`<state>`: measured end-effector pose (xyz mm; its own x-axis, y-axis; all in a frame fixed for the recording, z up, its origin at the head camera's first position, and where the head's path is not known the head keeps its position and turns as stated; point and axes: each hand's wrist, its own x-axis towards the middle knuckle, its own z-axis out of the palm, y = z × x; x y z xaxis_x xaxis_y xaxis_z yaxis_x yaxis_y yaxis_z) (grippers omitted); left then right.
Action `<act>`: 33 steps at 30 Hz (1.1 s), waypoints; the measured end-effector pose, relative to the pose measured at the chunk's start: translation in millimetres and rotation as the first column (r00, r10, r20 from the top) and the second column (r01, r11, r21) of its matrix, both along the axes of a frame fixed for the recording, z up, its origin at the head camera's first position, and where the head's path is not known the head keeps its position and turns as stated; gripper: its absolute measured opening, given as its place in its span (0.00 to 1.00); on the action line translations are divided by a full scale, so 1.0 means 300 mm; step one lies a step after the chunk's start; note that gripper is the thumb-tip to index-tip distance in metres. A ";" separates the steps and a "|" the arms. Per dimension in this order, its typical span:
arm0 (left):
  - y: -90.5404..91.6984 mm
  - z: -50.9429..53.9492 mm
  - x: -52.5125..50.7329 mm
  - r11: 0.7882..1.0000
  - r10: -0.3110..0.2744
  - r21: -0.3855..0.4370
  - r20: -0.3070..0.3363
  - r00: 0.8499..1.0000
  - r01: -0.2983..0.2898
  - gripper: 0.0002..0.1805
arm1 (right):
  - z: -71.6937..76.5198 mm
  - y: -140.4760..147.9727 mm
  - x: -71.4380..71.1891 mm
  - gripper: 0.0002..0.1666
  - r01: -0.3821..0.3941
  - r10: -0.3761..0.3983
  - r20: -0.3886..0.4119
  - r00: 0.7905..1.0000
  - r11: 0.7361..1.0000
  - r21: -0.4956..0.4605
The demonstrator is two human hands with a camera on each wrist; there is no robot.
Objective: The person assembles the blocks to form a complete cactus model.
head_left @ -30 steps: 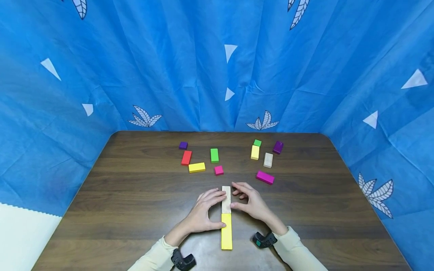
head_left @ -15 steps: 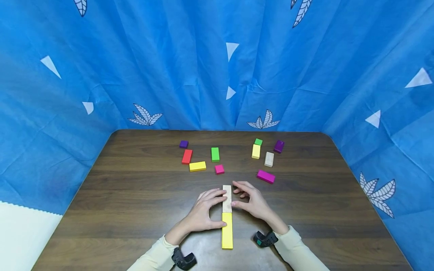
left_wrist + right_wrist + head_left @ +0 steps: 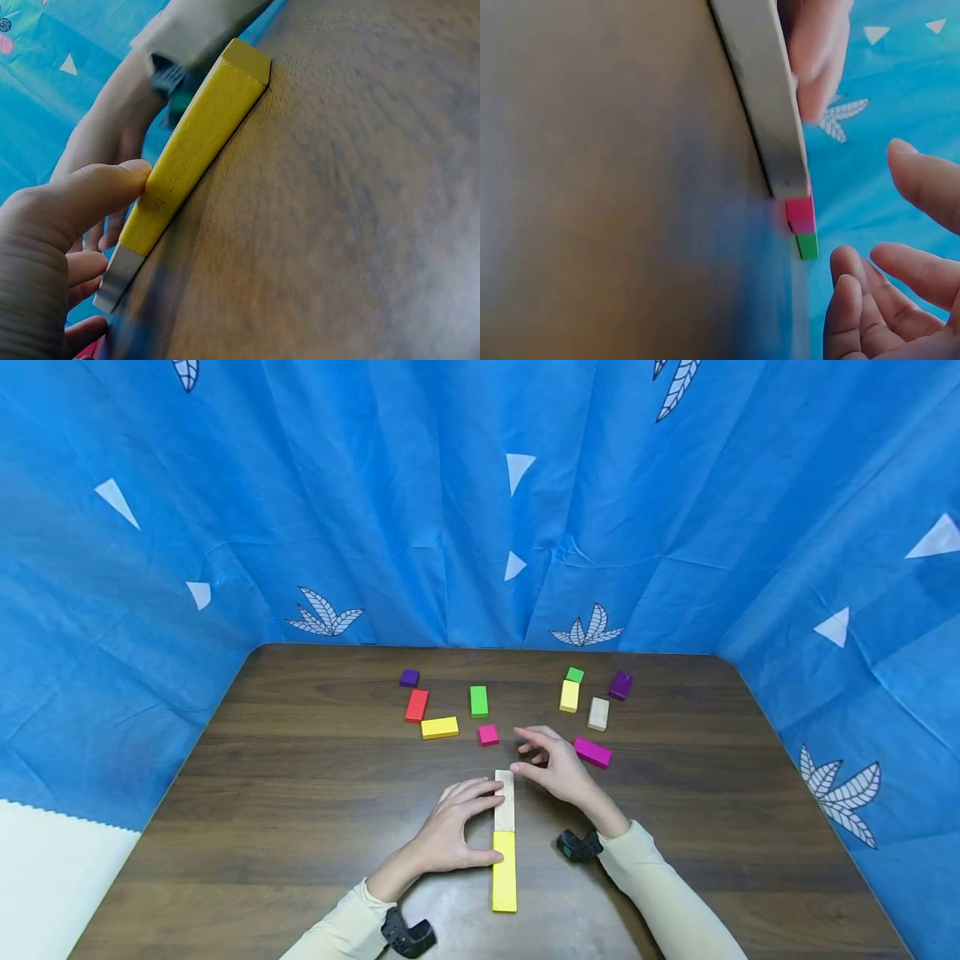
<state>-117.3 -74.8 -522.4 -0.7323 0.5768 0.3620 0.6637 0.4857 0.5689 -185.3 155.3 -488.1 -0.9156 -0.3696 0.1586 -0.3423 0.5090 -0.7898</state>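
A long yellow block (image 3: 505, 889) and a whitish block (image 3: 506, 816) lie end to end in a line on the table, the whitish one farther away. From the left, my left hand (image 3: 444, 839) rests on them, thumb on the yellow block and fingertips on the whitish one, thumb and fingers spread apart. My right hand (image 3: 561, 771), fingers loosely bent and holding nothing, hovers right of the whitish block's far end. Nearest beyond it are a small pink block (image 3: 488, 735) and a magenta block (image 3: 592, 752).
Farther back on the brown table (image 3: 300, 827) lie a red block (image 3: 416, 706), a yellow block (image 3: 440, 728), a green block (image 3: 478, 702), a pale grey block (image 3: 598, 714) and several others. A blue curtain (image 3: 420, 510) hangs along the back and both sides.
My right hand has moved away from the whitish block's side, forward toward the pink and magenta blocks. My left hand and the two aligned blocks stay put; the head view shifts slightly.
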 end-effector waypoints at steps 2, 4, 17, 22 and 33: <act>0.000 -0.001 0.001 1.000 0.003 -0.001 0.003 1.000 -0.003 0.40 | 0.002 -0.013 -0.040 0.34 0.000 0.000 -0.019 1.000 1.000 0.023; 0.000 -0.002 0.003 1.000 0.002 -0.001 0.006 1.000 -0.002 0.40 | 0.004 -0.030 -0.078 0.32 -0.007 0.009 -0.027 1.000 0.999 0.041; 0.003 -0.012 0.002 1.000 -0.006 -0.008 -0.008 1.000 0.006 0.40 | -0.002 -0.102 -0.191 0.22 -0.129 0.118 0.078 0.990 0.978 0.164; 0.003 -0.009 0.002 1.000 -0.002 -0.015 0.011 1.000 0.002 0.40 | -0.009 -0.097 -0.197 0.19 -0.132 0.124 0.058 0.991 0.975 0.177; 0.001 -0.002 0.001 1.000 0.004 -0.015 -0.001 1.000 -0.004 0.40 | 0.003 -0.028 -0.133 0.18 -0.083 0.074 0.071 0.995 0.987 0.136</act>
